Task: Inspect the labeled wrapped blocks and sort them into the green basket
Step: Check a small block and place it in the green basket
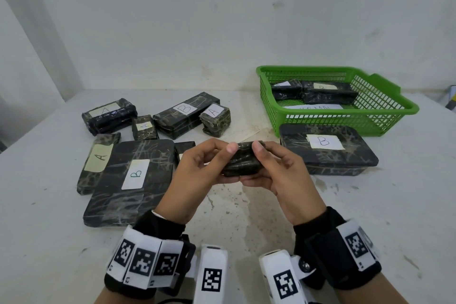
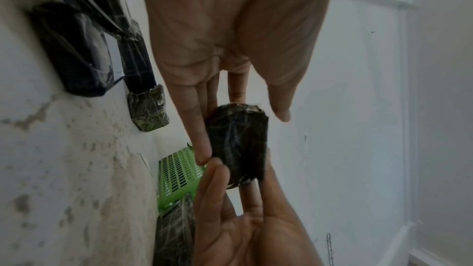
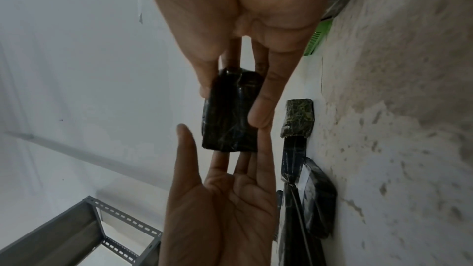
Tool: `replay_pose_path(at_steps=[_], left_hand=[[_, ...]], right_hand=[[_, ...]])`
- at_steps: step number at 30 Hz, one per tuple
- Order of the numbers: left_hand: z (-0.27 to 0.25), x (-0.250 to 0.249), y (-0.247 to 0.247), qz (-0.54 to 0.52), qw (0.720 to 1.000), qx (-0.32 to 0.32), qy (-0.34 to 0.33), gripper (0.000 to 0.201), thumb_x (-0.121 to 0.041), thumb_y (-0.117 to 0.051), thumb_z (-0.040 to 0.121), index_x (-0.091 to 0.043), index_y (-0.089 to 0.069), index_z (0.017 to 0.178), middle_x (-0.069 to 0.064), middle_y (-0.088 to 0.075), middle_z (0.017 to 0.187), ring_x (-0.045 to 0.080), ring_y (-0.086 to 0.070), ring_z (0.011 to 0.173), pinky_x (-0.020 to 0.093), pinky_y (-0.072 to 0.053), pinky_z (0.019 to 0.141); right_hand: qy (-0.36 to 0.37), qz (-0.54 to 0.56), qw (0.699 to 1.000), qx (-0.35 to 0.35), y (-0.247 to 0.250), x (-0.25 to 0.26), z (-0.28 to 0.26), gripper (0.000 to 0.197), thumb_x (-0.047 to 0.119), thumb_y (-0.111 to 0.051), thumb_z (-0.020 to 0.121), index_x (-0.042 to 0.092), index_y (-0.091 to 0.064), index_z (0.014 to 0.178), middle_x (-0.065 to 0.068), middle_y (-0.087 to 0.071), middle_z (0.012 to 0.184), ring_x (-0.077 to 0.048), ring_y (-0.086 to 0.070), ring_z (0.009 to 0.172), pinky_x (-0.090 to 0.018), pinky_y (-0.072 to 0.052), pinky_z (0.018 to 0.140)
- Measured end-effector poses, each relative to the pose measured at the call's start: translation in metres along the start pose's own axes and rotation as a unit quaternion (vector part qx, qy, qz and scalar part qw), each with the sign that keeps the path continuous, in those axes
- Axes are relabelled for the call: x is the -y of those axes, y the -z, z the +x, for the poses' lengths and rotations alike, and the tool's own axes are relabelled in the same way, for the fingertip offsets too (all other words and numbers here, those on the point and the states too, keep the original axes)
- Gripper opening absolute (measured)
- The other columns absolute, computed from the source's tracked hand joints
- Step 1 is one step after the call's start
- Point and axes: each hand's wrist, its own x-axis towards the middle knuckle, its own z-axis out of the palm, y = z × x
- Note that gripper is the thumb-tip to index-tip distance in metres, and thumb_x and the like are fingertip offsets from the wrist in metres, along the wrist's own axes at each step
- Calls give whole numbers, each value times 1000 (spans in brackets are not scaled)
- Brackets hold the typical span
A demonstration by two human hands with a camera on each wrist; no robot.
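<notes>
A small dark wrapped block (image 1: 243,159) is held above the table's middle, with no label showing. My right hand (image 1: 254,165) pinches it between thumb and fingers; the right wrist view shows the thumb and a finger (image 3: 258,116) on opposite sides of the block (image 3: 229,120). My left hand (image 1: 223,163) has straight fingers (image 2: 202,149) against the block (image 2: 240,145), its thumb just off it. The green basket (image 1: 345,116) stands at the back right with two wrapped blocks (image 1: 325,92) inside.
Several wrapped blocks labeled A or B lie on the left, including a large flat B block (image 1: 133,180). Another flat B block (image 1: 328,153) sits right in front of the basket. A grey metal shelf frame (image 3: 102,230) stands off the table.
</notes>
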Motion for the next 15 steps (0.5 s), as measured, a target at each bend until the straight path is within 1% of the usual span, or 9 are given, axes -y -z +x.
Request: replay_pose_path(at_steps=[3,5,6,8,9,10,13,15], left_hand=[[0,-1,-1,6,1000,-11,1,43,-32,-63,82,11,-59,87,29,-68,93,42,-69,89,42,-62,70],[0,-2,0,4,1000,-13,-1,41,-30,-62,83,11,-58,85,29,-67,90,45,-68,88,45,-62,69],[0,-2,0,2,1000,-10,1,41,-29,-62,83,11,-58,84,27,-68,88,46,-68,88,47,-62,70],[0,-2,0,-2,1000,1,4,42,-30,-66,85,12,-59,86,26,-68,88,45,-68,88,45,-62,72],[-1,-2,0,-4,1000,9,8,43,-30,-70,87,11,-59,86,27,-69,90,42,-69,88,44,-62,72],[-1,-2,0,-8,1000,18,11,43,-31,-72,87,11,-60,86,28,-68,91,40,-69,87,43,-62,73],[-1,-2,1,-10,999,32,15,42,-31,-71,82,9,-59,80,32,-65,90,36,-69,83,40,-61,69],[-1,-2,1,-14,999,30,15,38,-28,-69,83,8,-59,79,33,-64,91,37,-68,84,40,-61,69]], right_hand=[[2,-3,1000,-4,0,-2,0,32,35,-66,78,9,-72,96,-20,-74,89,-27,-72,65,-27,-58,55],[-2,-9,1000,2,-2,-1,-1,35,39,-65,77,9,-71,94,-18,-74,87,-25,-71,62,-26,-57,54],[-6,-11,1000,4,-3,0,-1,40,44,-64,76,9,-71,93,-18,-74,86,-25,-71,62,-26,-57,54],[-13,-12,1000,4,-2,1,-1,50,52,-63,72,7,-71,94,-19,-74,88,-24,-71,63,-27,-57,54],[-13,-11,1000,0,-1,2,0,50,52,-63,72,7,-71,93,-19,-74,87,-24,-71,62,-27,-57,54],[-12,-9,1000,-5,0,3,0,47,49,-65,73,6,-71,90,-19,-74,85,-24,-71,61,-27,-57,52],[-7,-7,1000,-8,2,3,0,34,40,-67,74,7,-71,80,-19,-73,78,-25,-70,55,-26,-56,48],[-6,-11,1000,-5,2,3,0,35,42,-67,74,8,-71,81,-17,-74,78,-24,-69,55,-26,-55,48]])
